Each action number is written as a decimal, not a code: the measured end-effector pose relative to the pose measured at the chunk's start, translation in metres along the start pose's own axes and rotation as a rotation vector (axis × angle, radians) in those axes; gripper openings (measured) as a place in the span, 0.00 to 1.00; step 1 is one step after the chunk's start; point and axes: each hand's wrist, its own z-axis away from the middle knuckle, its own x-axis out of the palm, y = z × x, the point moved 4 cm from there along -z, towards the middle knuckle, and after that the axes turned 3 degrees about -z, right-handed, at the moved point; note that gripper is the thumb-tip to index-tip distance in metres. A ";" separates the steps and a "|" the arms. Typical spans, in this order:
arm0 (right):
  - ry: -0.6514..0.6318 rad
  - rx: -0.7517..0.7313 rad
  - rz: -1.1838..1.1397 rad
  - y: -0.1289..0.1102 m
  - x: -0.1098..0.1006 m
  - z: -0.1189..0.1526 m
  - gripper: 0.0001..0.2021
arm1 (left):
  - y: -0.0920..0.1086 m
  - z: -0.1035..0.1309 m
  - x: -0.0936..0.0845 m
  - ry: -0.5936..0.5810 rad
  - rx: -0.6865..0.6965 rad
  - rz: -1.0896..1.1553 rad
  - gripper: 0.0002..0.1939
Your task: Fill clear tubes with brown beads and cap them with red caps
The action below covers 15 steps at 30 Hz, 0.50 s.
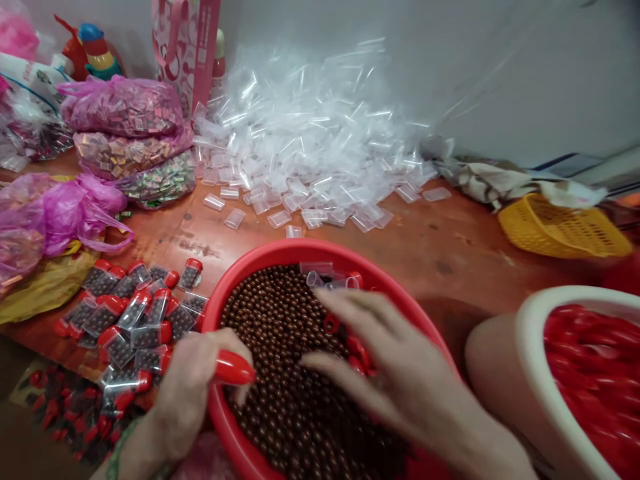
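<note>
I have my left hand (197, 373) curled narrow around a red cap (234, 368) at the left rim of the red tub (216, 313); whether a tube is joined to it inside the grip, I cannot tell. My right hand (395, 353), a little blurred, stands wide over the brown beads (280, 320), thumb well apart from the fingers, with nothing visible in its grasp. Clear tubes (317, 269) lie in the tub just beside its fingertips, and loose red caps (357, 353) show beneath it. I judge this to be the filling step, with the right hand placed for either a tube or beads. The next move calls for a light pinch there, while the left hand holds its cap steady. Left of my left hand, filled tubes (133, 310) lie heaped on the surface (455, 230); right of my right hand stands a white bucket (528, 327) of red pieces.
</note>
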 end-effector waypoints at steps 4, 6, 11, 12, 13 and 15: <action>-0.011 0.233 0.186 0.065 0.003 0.011 0.21 | -0.008 0.019 -0.064 0.342 0.054 -0.452 0.23; -0.062 0.243 0.157 0.082 0.014 0.014 0.19 | -0.024 0.027 -0.089 0.465 -0.041 -0.783 0.22; -0.059 0.269 0.017 0.090 0.031 0.013 0.17 | -0.036 0.028 -0.097 0.609 -0.041 -1.258 0.24; -0.065 0.257 0.018 0.088 0.033 0.012 0.17 | -0.030 0.026 -0.088 0.622 0.062 -1.209 0.25; -0.078 0.237 0.038 0.084 0.036 0.011 0.16 | -0.023 0.023 -0.076 0.607 0.165 -1.126 0.23; -0.118 0.187 0.094 0.077 0.042 0.009 0.12 | -0.008 0.016 -0.044 0.470 0.338 -0.927 0.19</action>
